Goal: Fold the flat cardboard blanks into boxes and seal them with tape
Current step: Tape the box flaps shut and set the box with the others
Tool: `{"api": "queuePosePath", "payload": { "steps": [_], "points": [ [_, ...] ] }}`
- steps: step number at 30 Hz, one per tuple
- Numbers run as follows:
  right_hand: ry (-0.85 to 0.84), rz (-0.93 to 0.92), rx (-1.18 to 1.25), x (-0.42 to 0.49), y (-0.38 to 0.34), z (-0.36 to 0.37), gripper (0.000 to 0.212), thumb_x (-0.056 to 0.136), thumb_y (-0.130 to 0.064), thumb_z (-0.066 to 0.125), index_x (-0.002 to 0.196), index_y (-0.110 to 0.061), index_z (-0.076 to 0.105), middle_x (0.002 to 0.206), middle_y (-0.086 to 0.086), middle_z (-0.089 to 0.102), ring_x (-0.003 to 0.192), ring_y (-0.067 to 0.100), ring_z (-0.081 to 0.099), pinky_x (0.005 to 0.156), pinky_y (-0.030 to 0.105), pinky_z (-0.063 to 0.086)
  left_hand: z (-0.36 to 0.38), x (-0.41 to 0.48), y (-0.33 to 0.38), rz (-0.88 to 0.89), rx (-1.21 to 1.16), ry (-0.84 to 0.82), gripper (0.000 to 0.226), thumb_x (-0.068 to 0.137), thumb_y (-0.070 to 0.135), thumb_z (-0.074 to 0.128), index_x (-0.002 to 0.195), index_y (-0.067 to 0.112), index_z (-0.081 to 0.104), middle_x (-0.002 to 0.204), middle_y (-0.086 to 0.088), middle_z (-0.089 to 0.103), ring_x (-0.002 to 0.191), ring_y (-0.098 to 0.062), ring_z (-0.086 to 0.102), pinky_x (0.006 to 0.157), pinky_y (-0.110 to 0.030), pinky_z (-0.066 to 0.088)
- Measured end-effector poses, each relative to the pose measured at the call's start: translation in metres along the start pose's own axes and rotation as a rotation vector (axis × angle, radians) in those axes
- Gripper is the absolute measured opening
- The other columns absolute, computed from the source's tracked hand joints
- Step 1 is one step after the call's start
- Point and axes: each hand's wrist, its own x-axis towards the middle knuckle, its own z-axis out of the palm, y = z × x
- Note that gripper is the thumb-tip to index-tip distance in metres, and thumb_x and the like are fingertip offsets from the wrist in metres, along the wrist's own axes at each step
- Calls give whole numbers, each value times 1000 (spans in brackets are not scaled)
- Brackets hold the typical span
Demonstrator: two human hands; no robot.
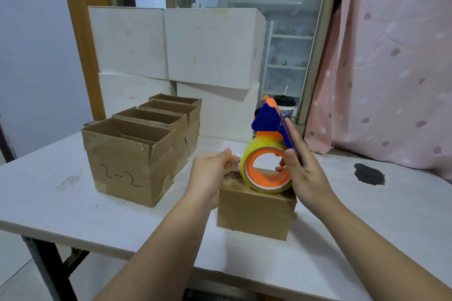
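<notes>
white table (pixel 61 205). at 9 o'clock: row of four open-topped cardboard boxes (pixel 132 159) touching one another, flaps folded down and taped; interiors show cardboard only, contents not discernible. nearest box bears black squiggle marks. centre: small box (pixel 254 212), top closed. left hand (pixel 212 168) clenched at its upper left edge; what it pinches cannot be told. tape dispenser (pixel 267 154), orange and blue with yellowish roll, rests on box top, grasped by right hand (pixel 302 168). at 1 o'clock: lidded cup (pixel 285 106) with straw.
</notes>
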Motion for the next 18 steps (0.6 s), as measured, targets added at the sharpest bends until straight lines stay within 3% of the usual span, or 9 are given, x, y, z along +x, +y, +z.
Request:
{"api": "queuePosePath", "payload": {
  "steps": [4,7,9,11,13,15,18],
  "points": [
    [4,-12,35,-6,2,4,68,70,-87,42,132,-70,20,132,-50,34,120,-17,42,89,5,40,-4,2,-2,87,133,71,29,92,21,56,69,12,71,84,-8,71,93,-25,66,90,-44,51],
    [-22,-15,16,-3,1,3,64,76,-77,45,133,-62,19,125,-57,32,116,-26,38,83,-2,36,-11,6,-4,120,248,95,29,90,20,57,67,13,72,84,-14,70,91,-28,65,84,-46,54],
    [-40,2,17,0,-2,2,69,71,-84,44,133,-63,19,120,-60,33,112,-27,39,82,-2,36,-14,11,-7,163,323,95,34,92,22,56,63,12,70,73,-8,69,81,-25,66,78,-42,56],
    [-53,3,7,3,-4,3,78,65,-90,43,134,-62,19,119,-59,33,112,-24,41,85,3,41,-14,10,-10,266,479,153,41,95,28,55,56,16,64,56,2,59,61,-14,59,60,-27,49],
    [-54,5,-4,4,-5,5,77,65,-89,44,133,-63,19,119,-60,33,112,-23,41,90,7,43,-13,8,-14,336,581,231,45,95,31,54,51,20,56,48,5,48,49,-9,46,48,-22,35],
    [-46,7,-7,6,-6,8,71,70,-85,45,133,-63,20,117,-60,33,112,-24,41,91,8,43,-12,10,-19,345,581,249,46,95,32,55,51,19,55,47,4,45,48,-11,42,47,-21,31],
    [-50,27,-38,7,-7,8,63,76,-69,45,132,-65,19,114,-61,34,108,-21,44,89,12,46,-13,13,-21,329,555,244,36,93,29,58,59,16,63,54,4,54,53,-10,48,50,-21,37]
  ]
}}
